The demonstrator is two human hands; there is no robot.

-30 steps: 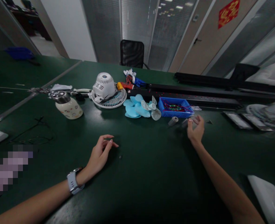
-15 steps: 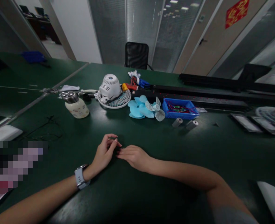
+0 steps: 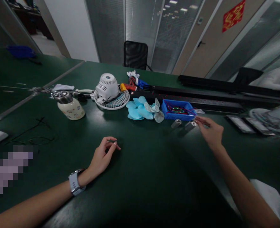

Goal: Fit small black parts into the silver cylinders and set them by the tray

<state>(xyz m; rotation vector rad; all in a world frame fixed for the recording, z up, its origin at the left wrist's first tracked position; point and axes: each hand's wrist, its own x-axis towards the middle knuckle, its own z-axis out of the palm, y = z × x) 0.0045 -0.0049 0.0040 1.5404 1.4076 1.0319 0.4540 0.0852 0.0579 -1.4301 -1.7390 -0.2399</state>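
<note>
My right hand (image 3: 211, 132) reaches forward, its thumb and fingers stretched out beside the right-hand one of two small silver cylinders (image 3: 189, 126). Whether the fingertips touch that cylinder I cannot tell. Just behind it is the near right corner of a blue tray (image 3: 178, 117) with red and green wires inside. The other silver cylinder (image 3: 176, 124) lies a little to the left. Nearer to me, my left hand (image 3: 104, 154) rests on the green table (image 3: 140, 177), loosely bent, fingers apart, holding nothing. A watch (image 3: 76, 182) is on that wrist.
Blue and clear fan blades (image 3: 143, 109) lie left of the tray. Further left are a white fan motor housing on a round grille (image 3: 112, 103) and a cream flask (image 3: 72, 109). An orange drill (image 3: 131, 87) and long black rails (image 3: 201, 103) lie behind. Framed panels (image 3: 241, 123) sit at right.
My right hand has left the spot beside my left hand and moved right and forward to the silver cylinders. The left hand stays in place, and the view has shifted slightly.
</note>
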